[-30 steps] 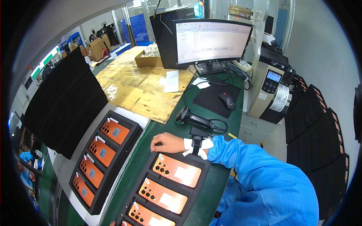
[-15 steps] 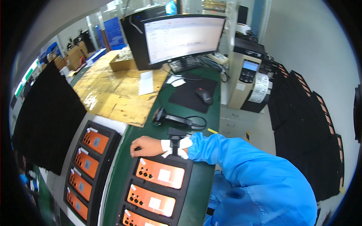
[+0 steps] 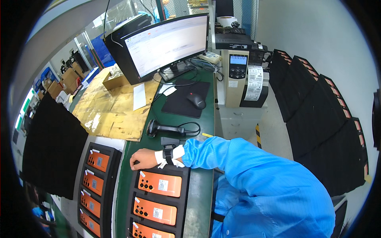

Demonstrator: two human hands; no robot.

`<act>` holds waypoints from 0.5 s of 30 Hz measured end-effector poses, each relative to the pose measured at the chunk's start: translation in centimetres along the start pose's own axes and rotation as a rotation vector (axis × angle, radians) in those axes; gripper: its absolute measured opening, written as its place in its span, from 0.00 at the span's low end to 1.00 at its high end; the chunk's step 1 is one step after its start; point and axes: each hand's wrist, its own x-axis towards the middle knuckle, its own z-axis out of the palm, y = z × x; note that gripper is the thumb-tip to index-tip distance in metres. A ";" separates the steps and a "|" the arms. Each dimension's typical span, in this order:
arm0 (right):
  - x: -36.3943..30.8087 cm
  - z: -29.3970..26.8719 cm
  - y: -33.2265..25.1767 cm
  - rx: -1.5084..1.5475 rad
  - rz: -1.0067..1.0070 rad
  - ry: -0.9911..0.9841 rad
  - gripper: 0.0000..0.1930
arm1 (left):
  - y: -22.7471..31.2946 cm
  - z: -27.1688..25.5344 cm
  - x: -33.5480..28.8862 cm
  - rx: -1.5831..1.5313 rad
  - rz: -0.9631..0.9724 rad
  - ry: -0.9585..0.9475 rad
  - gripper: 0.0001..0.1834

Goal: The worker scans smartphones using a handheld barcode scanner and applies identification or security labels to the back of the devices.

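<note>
My right hand (image 3: pixel 143 159) reaches in from the right, its blue sleeve ending at white tape and a black device strapped on the wrist. The fingers are curled, with a small dark gap between thumb and fingers; what they hold, if anything, I cannot make out. It rests at the far end of a black tray (image 3: pixel 185 198), just above the first orange phone (image 3: pixel 170 185). More orange phones, such as this one (image 3: pixel 168 213), lie camera side up in the tray, each with a white label. My left hand is not in view.
Left of it, a second black tray (image 3: pixel 114 168) holds several orange phones. Beyond lie a barcode scanner (image 3: pixel 162 128), a mouse (image 3: pixel 196 100) on its pad, and a monitor (image 3: pixel 166 43). A label printer (image 3: pixel 237 75) stands right. Black sheets (image 3: pixel 309 103) cover stacks along the wall.
My view has turned a little to the right, so the scene sits further left. The right hand stays at the tray's far end, its fingers still curled.
</note>
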 end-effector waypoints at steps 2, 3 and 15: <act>-1.6 -1.4 -2.1 -0.048 -0.023 0.015 0.16 | 0.2 -0.1 0.1 0.065 0.060 0.018 0.20; -3.1 -2.3 -3.2 -0.065 -0.077 0.095 0.17 | 0.0 0.1 0.2 0.075 0.074 0.017 0.20; -36.8 -25.3 3.0 -0.567 0.503 1.303 0.25 | 2.5 -0.3 -0.5 0.286 0.172 -0.069 0.22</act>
